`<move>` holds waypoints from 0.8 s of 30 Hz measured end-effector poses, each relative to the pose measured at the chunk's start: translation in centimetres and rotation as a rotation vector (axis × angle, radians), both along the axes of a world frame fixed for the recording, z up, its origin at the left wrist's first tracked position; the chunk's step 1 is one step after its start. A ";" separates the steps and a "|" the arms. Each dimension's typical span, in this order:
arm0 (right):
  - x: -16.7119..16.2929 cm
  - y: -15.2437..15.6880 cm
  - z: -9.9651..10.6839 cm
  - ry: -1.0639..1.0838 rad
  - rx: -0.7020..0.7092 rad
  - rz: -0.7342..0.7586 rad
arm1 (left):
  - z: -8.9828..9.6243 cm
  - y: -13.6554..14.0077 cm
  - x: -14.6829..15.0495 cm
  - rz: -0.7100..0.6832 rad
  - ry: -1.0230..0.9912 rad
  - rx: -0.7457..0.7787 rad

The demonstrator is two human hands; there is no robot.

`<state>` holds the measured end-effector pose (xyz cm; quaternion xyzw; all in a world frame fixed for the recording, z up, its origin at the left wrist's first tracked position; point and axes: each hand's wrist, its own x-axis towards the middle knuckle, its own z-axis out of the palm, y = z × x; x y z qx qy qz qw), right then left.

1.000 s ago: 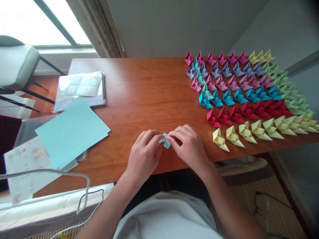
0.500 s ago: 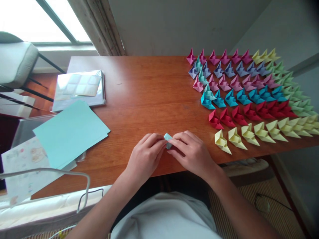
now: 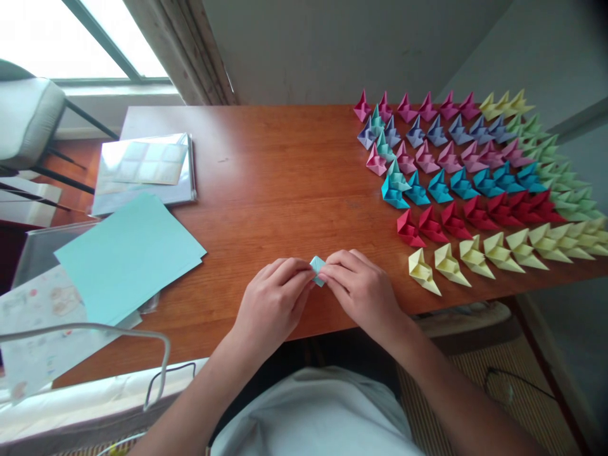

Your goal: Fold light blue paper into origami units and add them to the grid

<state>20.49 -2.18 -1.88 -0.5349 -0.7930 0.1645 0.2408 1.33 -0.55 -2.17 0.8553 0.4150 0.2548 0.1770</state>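
A person's left hand (image 3: 275, 292) and right hand (image 3: 365, 286) pinched a small light-blue folded paper (image 3: 317, 268) between their fingertips at the near side of a wooden table (image 3: 266, 190), seemingly mid-fold and needing a firm crease next, as paper shapes (image 3: 439, 188) stood in rows beyond, at right.

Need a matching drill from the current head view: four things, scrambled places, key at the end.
Things
1. Small folded paper
2. Mint sheets
3. Red folded row
4. Chair

Places
A. Between the bright blue row and the front yellow row
B. At the left edge of the view, by the window
C. Pinched between the left hand and the right hand
D. Partly over a printed sheet

Pairs: 1-C, 2-D, 3-A, 4-B
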 end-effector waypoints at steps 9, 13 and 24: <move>1.0 0.2 -0.4 0.141 -0.066 0.053 | 0.3 -0.1 0.7 0.071 0.068 0.011; 0.7 0.0 -0.6 0.157 -0.028 0.001 | 0.4 -0.1 0.7 0.091 0.063 -0.009; 0.1 -0.3 -0.4 0.042 -0.007 -0.053 | 0.2 0.4 0.7 0.081 0.122 0.018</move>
